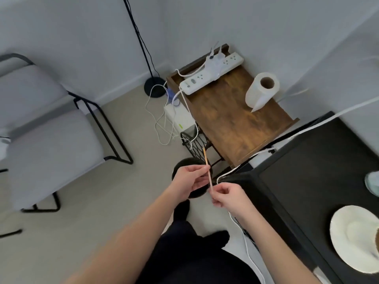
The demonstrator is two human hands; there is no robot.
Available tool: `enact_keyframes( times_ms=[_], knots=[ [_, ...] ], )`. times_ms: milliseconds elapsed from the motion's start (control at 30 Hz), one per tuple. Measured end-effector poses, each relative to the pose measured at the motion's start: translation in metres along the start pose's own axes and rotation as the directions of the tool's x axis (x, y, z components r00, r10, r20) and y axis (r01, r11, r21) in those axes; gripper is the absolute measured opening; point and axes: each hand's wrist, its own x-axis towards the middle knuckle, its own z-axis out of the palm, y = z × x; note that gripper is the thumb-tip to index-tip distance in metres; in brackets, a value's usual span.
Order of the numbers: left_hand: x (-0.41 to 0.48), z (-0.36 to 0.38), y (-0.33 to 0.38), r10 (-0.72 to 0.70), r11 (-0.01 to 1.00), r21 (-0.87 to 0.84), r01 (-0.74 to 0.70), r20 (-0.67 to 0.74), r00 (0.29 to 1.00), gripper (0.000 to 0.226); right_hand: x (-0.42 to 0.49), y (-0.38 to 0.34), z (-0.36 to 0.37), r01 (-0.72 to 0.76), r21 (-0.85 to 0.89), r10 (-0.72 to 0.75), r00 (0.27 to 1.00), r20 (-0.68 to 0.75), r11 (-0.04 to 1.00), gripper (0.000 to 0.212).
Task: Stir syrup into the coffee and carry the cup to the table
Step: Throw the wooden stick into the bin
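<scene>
A thin wooden stir stick [207, 165] is held between both my hands, pointing up and away. My left hand [189, 179] pinches it near the middle. My right hand [227, 195] grips its lower end. Both hands hover above a round black bin [180, 163] on the floor. A white saucer [348, 236] lies on the black table [307, 171] at the right. At the right edge a pale green object [372, 182] on the table is cut off. No coffee cup or syrup is clearly visible.
A wooden side table [229, 115] holds a white power strip [211, 73] and a paper towel roll [262, 89]. White cables [162, 124] trail on the floor. A grey chair [47, 128] stands left. A black lamp stand [154, 86] is by the wall.
</scene>
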Motion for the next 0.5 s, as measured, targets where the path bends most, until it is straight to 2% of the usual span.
enact_keyframes(
  times_ms=[67, 200, 367, 500],
  knots=[
    [0.016, -0.022, -0.007, -0.054, 0.998, -0.021, 0.054, -0.010, 0.998, 0.028, 0.017, 0.001, 0.014, -0.049, -0.024, 0.050, 0.998, 0.039, 0.998, 0.011],
    [0.040, -0.055, -0.018, -0.153, 0.988, -0.020, 0.153, 0.011, 0.988, 0.011, 0.051, 0.013, 0.039, -0.189, -0.021, 0.190, 0.975, 0.110, 0.982, 0.017],
    [0.071, -0.079, -0.031, -0.244, 0.968, 0.042, 0.246, -0.054, 0.968, 0.032, 0.089, 0.030, 0.060, -0.312, 0.042, 0.306, 0.946, 0.106, 0.949, 0.014],
    [0.098, -0.089, -0.039, -0.295, 0.953, 0.034, 0.301, -0.126, 0.947, 0.036, 0.121, 0.047, 0.069, -0.397, 0.068, 0.386, 0.913, 0.135, 0.915, 0.011]
  ],
)
